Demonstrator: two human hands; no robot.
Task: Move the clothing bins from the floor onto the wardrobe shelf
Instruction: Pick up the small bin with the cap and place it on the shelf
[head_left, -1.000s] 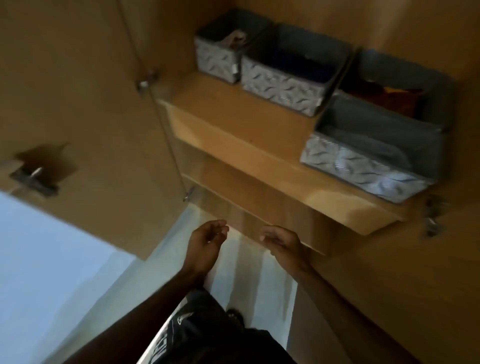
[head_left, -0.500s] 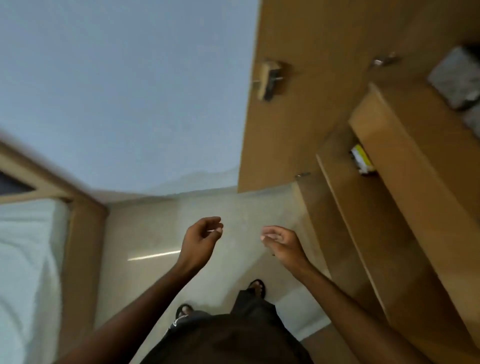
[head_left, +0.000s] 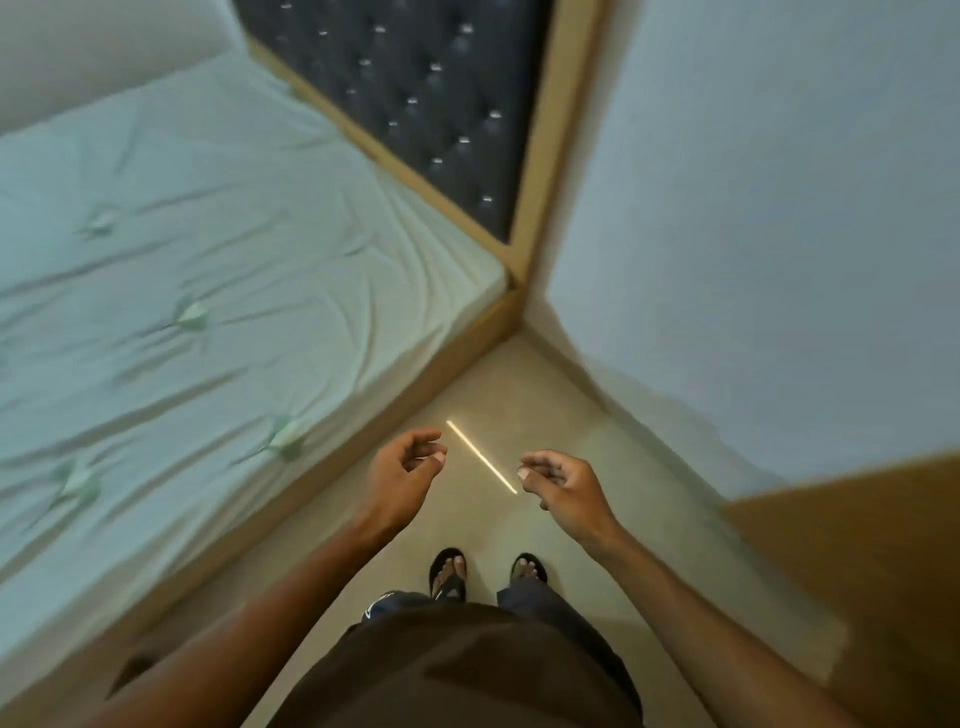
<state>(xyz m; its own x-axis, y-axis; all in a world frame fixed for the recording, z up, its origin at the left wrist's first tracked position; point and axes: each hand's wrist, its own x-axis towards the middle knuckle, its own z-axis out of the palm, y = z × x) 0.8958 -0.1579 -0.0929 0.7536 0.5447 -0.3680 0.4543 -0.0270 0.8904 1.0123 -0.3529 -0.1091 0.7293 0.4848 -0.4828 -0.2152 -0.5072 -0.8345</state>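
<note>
No clothing bin and no wardrobe shelf are in view now. My left hand (head_left: 402, 475) hangs in front of me over the floor, fingers loosely curled, holding nothing. My right hand (head_left: 563, 486) hangs level with it a little to the right, also loosely curled and holding nothing. Both hands are apart from each other and touch nothing. Only a brown wooden panel of the wardrobe (head_left: 852, 571) shows at the right edge.
A bed with a pale green sheet (head_left: 182, 291) and a wooden frame (head_left: 415, 384) fills the left. Its dark tufted headboard (head_left: 431, 98) stands against a light wall (head_left: 779, 208). A narrow strip of beige floor (head_left: 519, 395) runs ahead between bed and wall. My sandalled feet (head_left: 485, 571) stand on it.
The view has swung left, away from the wardrobe and its shelf of grey bins, to the bed and wall. My hands have kept the same loosely curled pose.
</note>
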